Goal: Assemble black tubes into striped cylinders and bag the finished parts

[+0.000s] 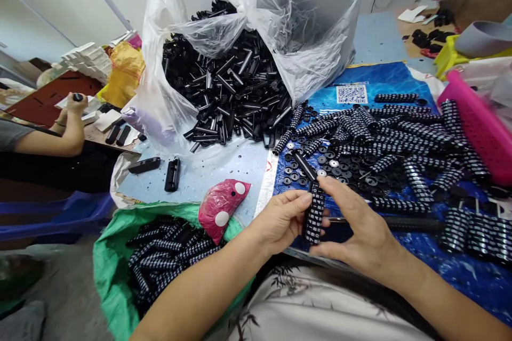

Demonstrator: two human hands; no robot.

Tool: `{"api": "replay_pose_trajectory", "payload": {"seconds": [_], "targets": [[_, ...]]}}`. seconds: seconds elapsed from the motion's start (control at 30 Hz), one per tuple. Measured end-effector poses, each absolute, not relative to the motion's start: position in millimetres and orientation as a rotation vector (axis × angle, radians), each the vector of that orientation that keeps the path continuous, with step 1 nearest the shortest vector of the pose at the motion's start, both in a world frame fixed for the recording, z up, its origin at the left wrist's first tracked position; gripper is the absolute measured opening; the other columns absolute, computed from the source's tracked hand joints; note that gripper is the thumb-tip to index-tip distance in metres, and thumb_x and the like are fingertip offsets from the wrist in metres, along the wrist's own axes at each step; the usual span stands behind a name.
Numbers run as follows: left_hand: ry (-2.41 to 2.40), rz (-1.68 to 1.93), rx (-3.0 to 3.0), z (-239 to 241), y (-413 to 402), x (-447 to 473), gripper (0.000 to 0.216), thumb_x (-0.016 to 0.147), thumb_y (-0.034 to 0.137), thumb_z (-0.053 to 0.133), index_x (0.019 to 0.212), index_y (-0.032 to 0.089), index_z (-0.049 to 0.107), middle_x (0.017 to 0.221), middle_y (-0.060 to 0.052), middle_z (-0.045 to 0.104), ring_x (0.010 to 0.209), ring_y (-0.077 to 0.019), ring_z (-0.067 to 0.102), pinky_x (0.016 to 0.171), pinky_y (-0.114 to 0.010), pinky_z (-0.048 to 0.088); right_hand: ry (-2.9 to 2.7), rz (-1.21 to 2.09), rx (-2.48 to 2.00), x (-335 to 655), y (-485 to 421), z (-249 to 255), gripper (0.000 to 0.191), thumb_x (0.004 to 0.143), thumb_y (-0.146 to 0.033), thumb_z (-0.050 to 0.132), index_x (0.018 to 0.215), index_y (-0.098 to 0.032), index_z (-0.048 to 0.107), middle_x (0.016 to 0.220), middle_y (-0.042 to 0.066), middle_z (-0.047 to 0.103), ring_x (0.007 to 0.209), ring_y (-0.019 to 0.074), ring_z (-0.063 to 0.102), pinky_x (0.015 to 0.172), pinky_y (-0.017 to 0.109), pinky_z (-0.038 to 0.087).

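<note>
My left hand (286, 221) grips a black roller (314, 216) covered in rows of small white characters, held upright over the table's front edge. On the other side, my right hand (358, 229) spans the roller lengthwise, its index fingertip at the upper end and its thumb at the lower end. A smooth black bar (305, 165) shows just beyond the roller's top; whether they touch I cannot tell. Many similar rollers (416, 138) lie piled on a blue sheet (394, 77), with small black discs (340, 170) scattered among them.
A large clear plastic bag (316, 26) spills black plastic parts (236, 90). A green sack (106, 272) of rollers stands left below a pink pouch (224, 205). A pink basket (480, 128) is at right. Another person's hand (76, 106) holds a dark piece at far left.
</note>
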State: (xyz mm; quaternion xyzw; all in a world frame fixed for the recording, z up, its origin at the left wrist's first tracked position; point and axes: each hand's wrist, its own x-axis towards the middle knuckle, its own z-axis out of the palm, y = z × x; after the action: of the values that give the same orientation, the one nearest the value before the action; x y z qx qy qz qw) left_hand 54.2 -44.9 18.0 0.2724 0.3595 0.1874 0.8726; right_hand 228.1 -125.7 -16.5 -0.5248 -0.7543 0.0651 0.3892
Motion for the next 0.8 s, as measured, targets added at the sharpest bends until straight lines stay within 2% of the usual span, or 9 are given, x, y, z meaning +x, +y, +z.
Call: {"api": "replay_pose_trajectory", "payload": {"seconds": [0.07,0.13,0.2,0.27,0.4,0.53,0.6,0.67,0.8], "targets": [[0.807,0.487,0.693,12,-43,50,0.044,0.069,0.048,0.084,0.095,0.019,0.062,0.076,-0.001,0.069,0.064,-0.0151,0.065,0.062,-0.028,0.053,-1.948,0.117,-1.388,233,-129,-23,0.094,0.086,-0.058,0.068,0.156,-0.01,0.028,0.151,0.023,0.047,0.14,0.0349,0.046,0.112,0.05,0.044],[0.894,0.614,0.995,6,-36,39,0.035,0.077,0.044,0.078,0.097,0.019,0.065,0.083,-0.001,0.069,0.072,-0.0151,0.065,0.069,-0.029,0.052,-2.026,0.034,-1.46,241,-134,-33,0.064,0.093,-0.046,0.064,0.145,-0.013,0.045,0.136,0.019,0.06,0.128,0.0338,0.057,0.104,0.05,0.049],[1.007,0.668,1.41,1,-26,25,0.025,0.084,0.038,0.072,0.099,0.019,0.068,0.092,-0.003,0.07,0.085,-0.0175,0.065,0.081,-0.032,0.051,-2.115,-0.048,-1.501,248,-141,-40,0.03,0.098,-0.033,0.058,0.123,-0.017,0.061,0.113,0.012,0.07,0.104,0.0281,0.067,0.09,0.044,0.053],[1.115,0.56,1.777,-2,-15,11,0.02,0.085,0.032,0.07,0.1,0.019,0.072,0.096,-0.005,0.071,0.091,-0.0202,0.064,0.086,-0.034,0.048,-2.137,-0.09,-1.518,252,-145,-41,0.017,0.099,-0.026,0.056,0.11,-0.017,0.064,0.098,0.008,0.07,0.086,0.0219,0.067,0.079,0.037,0.052],[1.149,0.232,1.991,-3,0,0,0.022,0.077,0.034,0.079,0.092,0.019,0.075,0.082,-0.001,0.067,0.077,-0.0177,0.059,0.072,-0.03,0.043,-1.935,-0.128,-1.486,244,-139,-23,0.016,0.099,-0.019,0.055,0.112,-0.013,0.062,0.094,0.008,0.068,0.08,0.0173,0.067,0.077,0.029,0.051],[1.108,0.107,1.807,-3,3,5,0.029,0.073,0.042,0.082,0.084,0.018,0.071,0.061,0.006,0.049,0.057,-0.0117,0.044,0.054,-0.025,0.03,-1.876,-0.135,-1.468,227,-119,-11,0.016,0.098,-0.017,0.055,0.111,-0.015,0.063,0.091,0.006,0.069,0.076,0.0159,0.067,0.071,0.027,0.05],[1.109,0.123,1.77,-5,3,8,0.029,0.071,0.04,0.083,0.082,0.017,0.068,0.061,0.007,0.047,0.057,-0.0111,0.042,0.053,-0.025,0.028,-1.987,-0.143,-1.55,220,-111,-11,0.015,0.1,-0.024,0.054,0.106,-0.017,0.065,0.078,0.003,0.065,0.062,0.0154,0.063,0.059,0.029,0.046],[1.095,0.131,1.766,-7,4,9,0.029,0.07,0.039,0.083,0.08,0.017,0.066,0.063,0.006,0.048,0.059,-0.0113,0.043,0.055,-0.024,0.029,-2.052,-0.137,-1.576,215,-107,-10,0.016,0.1,-0.027,0.053,0.103,-0.018,0.066,0.073,0.001,0.063,0.058,0.0155,0.061,0.054,0.03,0.044],[1.039,0.105,1.818,-9,14,9,0.028,0.065,0.035,0.084,0.075,0.018,0.065,0.064,0.005,0.053,0.061,-0.0126,0.045,0.06,-0.026,0.033,-1.953,0.007,-1.305,208,-109,4,0.02,0.099,-0.018,0.05,0.116,-0.021,0.062,0.085,0.003,0.07,0.07,0.0156,0.066,0.067,0.028,0.051]]}}
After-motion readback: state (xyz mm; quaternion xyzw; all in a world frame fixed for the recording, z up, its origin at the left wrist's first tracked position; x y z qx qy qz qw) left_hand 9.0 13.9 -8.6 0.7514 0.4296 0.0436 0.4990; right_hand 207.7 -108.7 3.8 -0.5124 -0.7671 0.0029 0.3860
